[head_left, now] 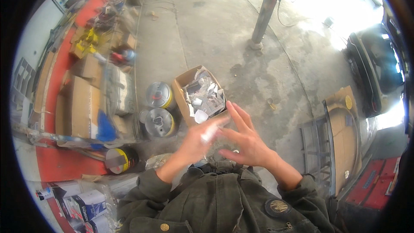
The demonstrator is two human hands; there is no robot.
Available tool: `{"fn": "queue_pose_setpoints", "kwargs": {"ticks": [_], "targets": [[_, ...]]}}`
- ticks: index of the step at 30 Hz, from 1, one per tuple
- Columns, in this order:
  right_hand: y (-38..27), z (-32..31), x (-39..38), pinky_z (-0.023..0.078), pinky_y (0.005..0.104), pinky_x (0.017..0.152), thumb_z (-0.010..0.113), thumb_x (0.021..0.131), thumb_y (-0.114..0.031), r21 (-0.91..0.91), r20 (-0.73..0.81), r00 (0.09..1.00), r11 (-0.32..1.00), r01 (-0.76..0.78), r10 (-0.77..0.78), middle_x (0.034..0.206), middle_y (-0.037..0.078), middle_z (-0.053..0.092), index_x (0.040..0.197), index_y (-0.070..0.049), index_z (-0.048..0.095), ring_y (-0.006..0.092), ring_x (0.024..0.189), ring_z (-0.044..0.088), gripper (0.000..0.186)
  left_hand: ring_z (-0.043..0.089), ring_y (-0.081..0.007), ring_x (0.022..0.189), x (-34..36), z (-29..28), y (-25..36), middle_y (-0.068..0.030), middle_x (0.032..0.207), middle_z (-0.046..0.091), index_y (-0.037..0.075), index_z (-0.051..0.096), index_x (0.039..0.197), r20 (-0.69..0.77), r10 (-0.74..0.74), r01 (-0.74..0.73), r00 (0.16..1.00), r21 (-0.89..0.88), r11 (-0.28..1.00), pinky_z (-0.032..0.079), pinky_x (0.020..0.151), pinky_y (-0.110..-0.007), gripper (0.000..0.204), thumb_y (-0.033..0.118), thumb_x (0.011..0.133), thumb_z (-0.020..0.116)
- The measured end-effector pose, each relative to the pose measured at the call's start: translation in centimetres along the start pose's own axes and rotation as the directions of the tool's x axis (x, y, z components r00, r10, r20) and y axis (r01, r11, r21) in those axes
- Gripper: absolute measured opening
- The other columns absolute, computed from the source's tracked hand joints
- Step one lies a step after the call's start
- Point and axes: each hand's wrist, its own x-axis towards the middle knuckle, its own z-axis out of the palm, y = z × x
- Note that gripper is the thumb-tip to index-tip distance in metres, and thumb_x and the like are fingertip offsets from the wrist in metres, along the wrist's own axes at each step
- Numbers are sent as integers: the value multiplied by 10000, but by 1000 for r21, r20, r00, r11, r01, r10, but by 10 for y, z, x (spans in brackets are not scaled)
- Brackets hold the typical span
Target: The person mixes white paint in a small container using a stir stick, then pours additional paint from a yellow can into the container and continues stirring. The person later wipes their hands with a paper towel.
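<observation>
In front of my jacket, both hands are raised close together over the near edge of an open cardboard box (177, 89). My left hand (194, 143) is smeared by motion, its fingers pointing toward the right hand. A small white patch (209, 133) shows at its fingers; whether it is held or stuck on cannot be made out. My right hand (249, 146) is open, fingers spread and tips near the left fingers, with nothing visible in it. Scraps of paper and plastic (205, 95) fill the box, which stands on the floor.
Metal cans (159, 122) stand left of the box, and another can (121, 160) is nearer me. Shelves with cartons (79, 108) run along the left. A post (267, 15) rises ahead. To the right are a cardboard sheet (343, 133), a red cabinet (371, 183) and a vehicle (375, 69).
</observation>
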Motion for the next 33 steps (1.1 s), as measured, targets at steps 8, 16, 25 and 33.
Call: {"fn": "queue_pose_setpoints", "kwargs": {"ticks": [8,16,25,33], "targets": [[7,9,-14,180,424,1205,679,873,-145,921,358,912,86,-380,199,1646,196,196,1324,-28,596,282,1509,210,473,711,-333,997,-9,4,-16,-200,1160,690,-26,657,1208,43,615,-535,787,542,648,600,813,-391,452,-65,757,672],[-17,-5,-10,195,601,1170,782,791,-306,-313,-51,998,948,-60,47,1624,242,167,1462,-196,498,469,1486,157,737,630,-211,1129,-20,0,-29,-125,1255,653,-42,625,1253,-472,-277,130,837,-320,939,465,1020,-340,485,364,1087,420],[-17,7,12,145,488,1230,320,972,-716,979,-108,867,-99,177,486,1651,194,130,1612,-151,14,363,1503,192,907,430,-244,1391,10,24,-19,-120,1482,476,8,425,1479,-306,-87,-17,948,-322,947,316,1159,-382,576,426,1089,359],[-16,10,33,179,463,1231,276,1004,-676,929,-295,749,-6,371,594,1633,211,189,1604,-98,85,322,1511,196,855,245,-384,1504,14,72,22,-222,1583,337,-57,379,1489,101,463,-470,880,320,823,133,1223,-486,611,384,1067,374]]}}
